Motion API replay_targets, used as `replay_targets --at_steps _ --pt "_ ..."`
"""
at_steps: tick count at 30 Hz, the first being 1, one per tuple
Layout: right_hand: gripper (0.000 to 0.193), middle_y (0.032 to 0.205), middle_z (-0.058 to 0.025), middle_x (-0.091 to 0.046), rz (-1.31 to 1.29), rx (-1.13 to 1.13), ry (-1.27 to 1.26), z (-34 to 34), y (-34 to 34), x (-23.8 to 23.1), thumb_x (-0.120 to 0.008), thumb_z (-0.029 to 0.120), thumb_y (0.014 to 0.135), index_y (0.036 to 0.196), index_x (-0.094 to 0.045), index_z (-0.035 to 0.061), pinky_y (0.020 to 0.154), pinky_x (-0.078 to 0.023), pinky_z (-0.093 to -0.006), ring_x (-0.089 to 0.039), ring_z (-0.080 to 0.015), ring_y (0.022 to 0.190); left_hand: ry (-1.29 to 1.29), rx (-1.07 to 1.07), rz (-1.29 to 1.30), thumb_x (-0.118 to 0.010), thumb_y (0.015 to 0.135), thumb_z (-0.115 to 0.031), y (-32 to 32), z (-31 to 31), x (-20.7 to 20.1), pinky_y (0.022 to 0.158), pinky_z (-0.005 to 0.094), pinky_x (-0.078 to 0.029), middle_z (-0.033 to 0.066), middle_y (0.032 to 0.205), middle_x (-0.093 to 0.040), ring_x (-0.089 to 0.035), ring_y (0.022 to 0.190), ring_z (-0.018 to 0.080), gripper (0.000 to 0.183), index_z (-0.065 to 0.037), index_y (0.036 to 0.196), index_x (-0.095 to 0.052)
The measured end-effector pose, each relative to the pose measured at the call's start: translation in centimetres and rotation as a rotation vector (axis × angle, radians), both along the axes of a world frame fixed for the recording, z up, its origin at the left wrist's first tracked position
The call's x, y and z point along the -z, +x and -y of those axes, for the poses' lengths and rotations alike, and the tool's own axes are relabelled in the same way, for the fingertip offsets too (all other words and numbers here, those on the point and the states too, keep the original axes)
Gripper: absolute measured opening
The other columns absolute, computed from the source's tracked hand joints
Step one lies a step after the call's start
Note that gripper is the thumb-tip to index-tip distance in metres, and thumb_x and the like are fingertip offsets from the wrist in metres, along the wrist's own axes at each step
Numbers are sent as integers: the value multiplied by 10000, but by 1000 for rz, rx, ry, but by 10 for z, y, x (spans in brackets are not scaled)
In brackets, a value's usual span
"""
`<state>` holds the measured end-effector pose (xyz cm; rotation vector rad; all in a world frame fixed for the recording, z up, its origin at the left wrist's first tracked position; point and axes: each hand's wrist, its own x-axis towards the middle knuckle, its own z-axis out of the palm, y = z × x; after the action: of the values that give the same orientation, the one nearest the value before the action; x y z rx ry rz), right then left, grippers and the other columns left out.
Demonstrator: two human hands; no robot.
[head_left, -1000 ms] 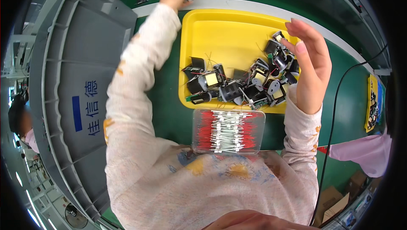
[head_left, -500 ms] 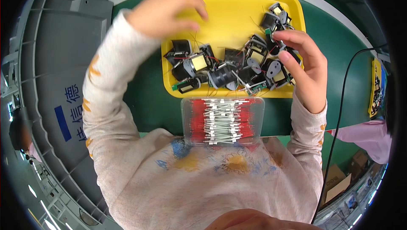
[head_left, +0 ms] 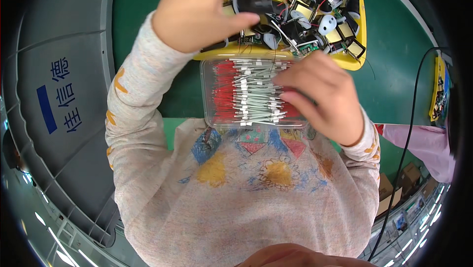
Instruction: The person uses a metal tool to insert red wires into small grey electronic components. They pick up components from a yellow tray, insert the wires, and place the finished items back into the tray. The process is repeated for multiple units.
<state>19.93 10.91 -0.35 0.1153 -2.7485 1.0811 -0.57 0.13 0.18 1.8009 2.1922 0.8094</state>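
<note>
My left hand [head_left: 197, 13] is closed, thumb and fingers gripping a black drum-shaped component [head_left: 253, 1] with a grey end rim, above the near left part of the yellow tray [head_left: 363, 20]. Over the right part of a clear plastic box [head_left: 205, 94] is my right hand [head_left: 327, 94], its thumb and fingertips apart and blurred at the edge of the bundle. The box holds many thin red-and-white wire leads [head_left: 256, 92], laid crosswise. More black components [head_left: 300, 20] with grey discs, yellow blocks and small green boards lie piled in the tray.
A grey panel [head_left: 64, 94] stands along the left side of the green table [head_left: 394, 80]. A black cable [head_left: 411, 104] runs down the right side. Farther right are another yellow tray [head_left: 437, 89] of parts and a person's pink sleeve [head_left: 419, 146]. Cardboard boxes [head_left: 394, 193] sit lower right.
My left hand now grips a black drum-shaped component. My right hand has left the tray's right side and come down over the box of leads. The view has shifted, so the tray sits higher.
</note>
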Motion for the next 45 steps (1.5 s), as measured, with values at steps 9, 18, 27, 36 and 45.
replay_targets --at_steps 9,18,27,36,45 --pt "191 785 -56 -518 163 -45 257 21 4 14 -694 84 577 730 -587 44 688 -425 -356 -494 -245 783 396 -82 788 -689 647 40 11 3 -2 698 208 -451 85 1001 -520 -530 852 114 642 -72 1201 -383" --pt "161 792 -70 -511 228 -128 144 16 -9 11 -667 73 616 738 -564 53 669 -425 -364 -499 -256 783 413 50 971 -734 704 -91 10 9 2 733 231 -448 84 928 -576 -561 792 127 459 -7 1091 -502" --pt "163 729 -36 -589 444 -68 -833 -27 -30 -23 -613 -13 739 876 -534 27 598 -455 -218 -584 -107 671 480 146 1619 -609 843 -240 -11 14 12 697 254 -484 136 1083 -574 -556 821 143 201 -82 880 -491" --pt "267 810 -57 -477 -153 10 -1449 -20 -74 -41 -603 156 740 927 -433 69 571 -422 -243 -493 -168 668 519 180 1515 -635 809 -360 10 7 11 966 362 -297 167 1313 -345 -419 1123 216 314 -70 894 -548" --pt "242 856 -69 -481 -248 -40 -1665 -10 -85 -28 -549 95 803 1004 -418 67 668 -483 -293 -539 -209 767 720 75 1028 -798 579 -5 13 12 11 711 274 -472 191 945 -619 -600 794 181 319 8 750 -528"
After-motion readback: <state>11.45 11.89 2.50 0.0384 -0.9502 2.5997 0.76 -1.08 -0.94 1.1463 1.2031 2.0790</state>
